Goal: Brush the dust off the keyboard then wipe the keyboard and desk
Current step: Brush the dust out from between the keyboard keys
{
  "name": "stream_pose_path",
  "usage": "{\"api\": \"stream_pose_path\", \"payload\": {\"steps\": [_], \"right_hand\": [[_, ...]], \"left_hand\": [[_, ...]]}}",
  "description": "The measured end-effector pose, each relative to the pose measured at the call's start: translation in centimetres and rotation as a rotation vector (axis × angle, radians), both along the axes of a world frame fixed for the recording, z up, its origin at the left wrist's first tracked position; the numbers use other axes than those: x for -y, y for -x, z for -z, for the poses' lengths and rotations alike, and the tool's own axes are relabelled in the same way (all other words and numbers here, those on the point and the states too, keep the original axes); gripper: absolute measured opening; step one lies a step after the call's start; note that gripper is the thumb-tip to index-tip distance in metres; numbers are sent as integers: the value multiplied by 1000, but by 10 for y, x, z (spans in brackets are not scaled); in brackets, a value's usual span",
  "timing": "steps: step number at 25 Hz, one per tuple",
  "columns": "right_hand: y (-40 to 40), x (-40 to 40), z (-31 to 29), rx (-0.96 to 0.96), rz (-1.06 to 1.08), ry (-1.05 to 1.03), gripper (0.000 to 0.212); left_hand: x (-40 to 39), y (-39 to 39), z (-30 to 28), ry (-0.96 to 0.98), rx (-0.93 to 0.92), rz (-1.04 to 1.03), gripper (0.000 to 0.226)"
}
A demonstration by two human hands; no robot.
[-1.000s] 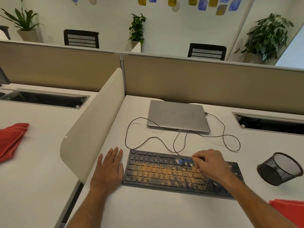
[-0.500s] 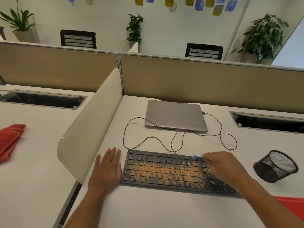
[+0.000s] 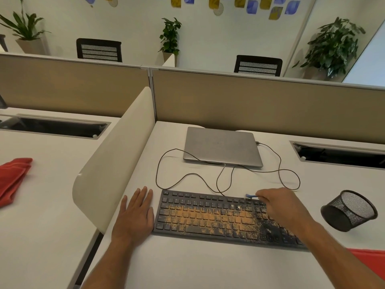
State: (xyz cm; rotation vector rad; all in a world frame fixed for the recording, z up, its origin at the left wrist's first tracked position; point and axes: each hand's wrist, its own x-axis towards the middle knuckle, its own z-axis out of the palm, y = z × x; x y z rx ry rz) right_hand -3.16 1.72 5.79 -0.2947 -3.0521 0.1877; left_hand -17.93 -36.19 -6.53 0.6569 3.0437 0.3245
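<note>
Right hand (image 3: 279, 205): fingers curled round a small blue brush (image 3: 251, 196), tip at the keyboard's (image 3: 208, 215) far edge. Left hand (image 3: 135, 213): flat, fingers straight, on the surface (image 3: 208, 268) touching the keyboard's left end. Orange dust (image 3: 208, 217) covers the keys between the 2 hands. Brushing barely begun, by my judgement; wiping not started. Red cloth (image 3: 370, 261) lies beside the right forearm.

The dusty keyboard (image 3: 218, 215) lay at 6 o'clock; the left hand (image 3: 135, 213) rested flat at its 9 o'clock end, while the right hand (image 3: 279, 207) pinched a blue brush (image 3: 250, 196) at its 1 o'clock edge.
</note>
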Motion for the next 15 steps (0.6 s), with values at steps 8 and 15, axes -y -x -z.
{"api": "stream_pose_path", "payload": {"steps": [8, 15], "right_hand": [[9, 6, -15, -244, -90, 217, 17], [17, 10, -8, 132, -183, -10, 24]], "left_hand": [[-1, 0, -1, 7, -4, 1, 76], [0, 1, 1, 4, -5, 0, 75]]}}
